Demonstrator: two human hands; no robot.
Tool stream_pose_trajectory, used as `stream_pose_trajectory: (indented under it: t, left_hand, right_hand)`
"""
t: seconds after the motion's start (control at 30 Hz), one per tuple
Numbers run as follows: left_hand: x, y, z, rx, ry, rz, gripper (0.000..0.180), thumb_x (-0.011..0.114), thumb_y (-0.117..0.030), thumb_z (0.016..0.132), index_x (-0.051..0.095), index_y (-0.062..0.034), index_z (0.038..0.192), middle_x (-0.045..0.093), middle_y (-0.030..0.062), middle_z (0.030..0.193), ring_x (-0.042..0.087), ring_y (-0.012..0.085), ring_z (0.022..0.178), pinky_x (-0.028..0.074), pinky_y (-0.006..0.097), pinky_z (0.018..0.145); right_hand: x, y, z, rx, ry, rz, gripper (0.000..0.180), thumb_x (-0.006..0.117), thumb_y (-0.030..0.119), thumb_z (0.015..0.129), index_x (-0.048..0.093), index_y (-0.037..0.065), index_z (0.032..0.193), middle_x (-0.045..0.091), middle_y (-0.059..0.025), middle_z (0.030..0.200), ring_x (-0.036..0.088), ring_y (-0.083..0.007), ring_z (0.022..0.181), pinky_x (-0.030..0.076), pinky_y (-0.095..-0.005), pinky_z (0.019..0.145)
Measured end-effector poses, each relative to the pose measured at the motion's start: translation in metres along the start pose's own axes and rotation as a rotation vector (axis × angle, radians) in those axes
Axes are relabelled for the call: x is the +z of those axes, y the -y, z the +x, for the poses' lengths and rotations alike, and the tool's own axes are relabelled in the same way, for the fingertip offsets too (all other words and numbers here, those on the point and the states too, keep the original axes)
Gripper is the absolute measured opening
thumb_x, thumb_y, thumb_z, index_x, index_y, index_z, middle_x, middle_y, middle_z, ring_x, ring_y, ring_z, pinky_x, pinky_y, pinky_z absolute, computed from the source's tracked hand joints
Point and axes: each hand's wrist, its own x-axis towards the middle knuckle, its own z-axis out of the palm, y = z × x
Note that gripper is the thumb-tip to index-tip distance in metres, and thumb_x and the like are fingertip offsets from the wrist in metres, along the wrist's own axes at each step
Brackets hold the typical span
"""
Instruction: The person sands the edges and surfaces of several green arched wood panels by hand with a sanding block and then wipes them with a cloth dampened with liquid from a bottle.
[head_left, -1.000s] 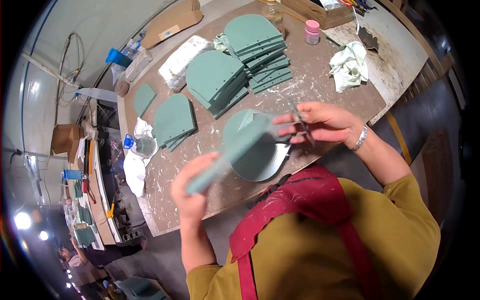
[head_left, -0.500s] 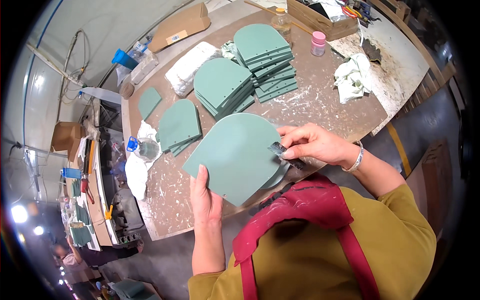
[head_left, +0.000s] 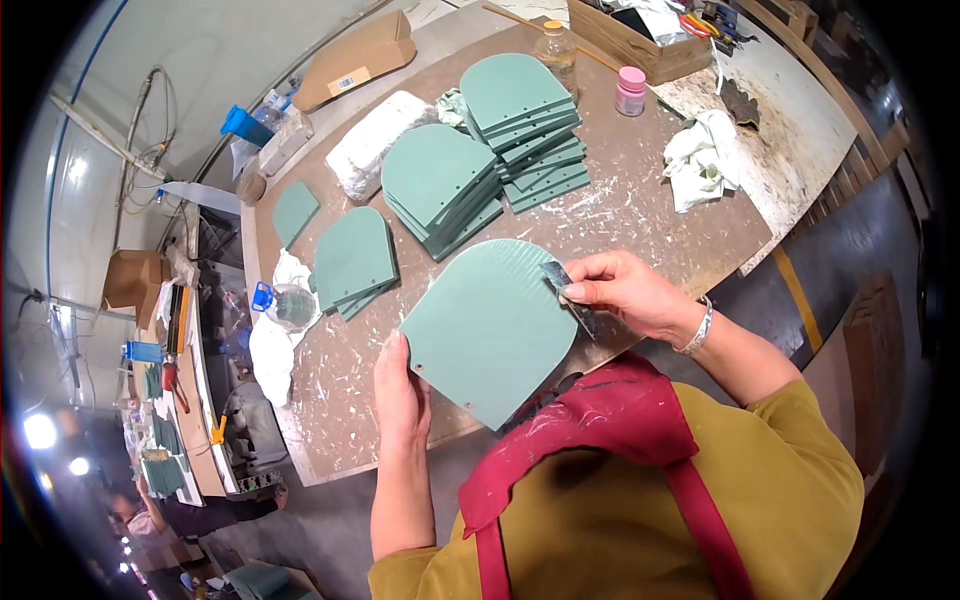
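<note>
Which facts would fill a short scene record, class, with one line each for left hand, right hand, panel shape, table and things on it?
Left hand: holds a green panel at its left edge
Right hand: pinches a dark flat tool at the panel's right edge
Panel shape: one rounded end; two small holes near the straight edge
Table: brown top, white marks
On table: stacks of green panels, pink bottle, crumpled pale cloth

Held panel (head_left: 485, 335): matt, rippled near curved edge. Tabletop (head_left: 650, 220): scuffed. Rag (head_left: 700, 165): crumpled cloth. Strip (head_left: 582, 316): possibly metal, partly hidden.
</note>
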Motion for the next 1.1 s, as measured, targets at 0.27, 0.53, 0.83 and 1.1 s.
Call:
stream_pose_trajectory:
  t: [0.27, 0.53, 0.83, 1.1]
  left_hand:
    - [-0.003, -0.017, 0.045, 0.090, 0.041, 0.126, 0.022, 0.059, -0.029, 0.099, 0.063, -0.0073, 0.099, 0.064, -0.0021, 0.080, 0.056, 0.0048, 0.065, 0.040, 0.019, 0.054]
    - [-0.017, -0.027, 0.128, 0.020, -0.044, -0.128, 0.030, 0.057, -0.016, 0.100, 0.051, -0.0039, 0.126, 0.060, 0.0103, 0.122, 0.061, 0.0238, 0.113, 0.049, 0.040, 0.103]
    - [0.003, -0.003, 0.187, -0.005, -0.050, -0.258, 0.025, 0.056, -0.011, 0.099, 0.050, -0.0014, 0.121, 0.061, 0.0090, 0.116, 0.062, 0.0216, 0.108, 0.052, 0.037, 0.098]
    - [-0.002, 0.006, 0.194, -0.137, -0.028, 0.285, 0.034, 0.068, -0.032, 0.094, 0.052, -0.0044, 0.105, 0.063, 0.0087, 0.093, 0.063, 0.0126, 0.072, 0.053, 0.024, 0.059]
  right_hand:
    - [-0.036, 0.024, -0.003, -0.120, -0.140, 0.190, 0.014, 0.061, 0.011, 0.096, 0.066, -0.002, 0.097, 0.070, -0.0110, 0.105, 0.066, -0.0138, 0.084, 0.055, -0.0269, 0.076]
    - [-0.178, 0.010, -0.008, -0.050, -0.505, -0.615, 0.009, 0.063, 0.009, 0.091, 0.065, 0.000, 0.091, 0.055, 0.0052, 0.077, 0.046, -0.0041, 0.071, 0.040, -0.0226, 0.064]
    - [-0.272, 0.004, -0.065, -0.178, -0.786, -0.719, 0.016, 0.062, 0.006, 0.091, 0.064, -0.001, 0.105, 0.055, 0.0053, 0.079, 0.048, -0.0047, 0.073, 0.041, -0.0220, 0.066]
    - [-0.398, -0.035, -0.094, -0.220, -1.146, -0.491, 0.022, 0.063, 0.007, 0.091, 0.066, 0.002, 0.112, 0.054, 0.0072, 0.076, 0.045, -0.0032, 0.064, 0.036, -0.0205, 0.059]
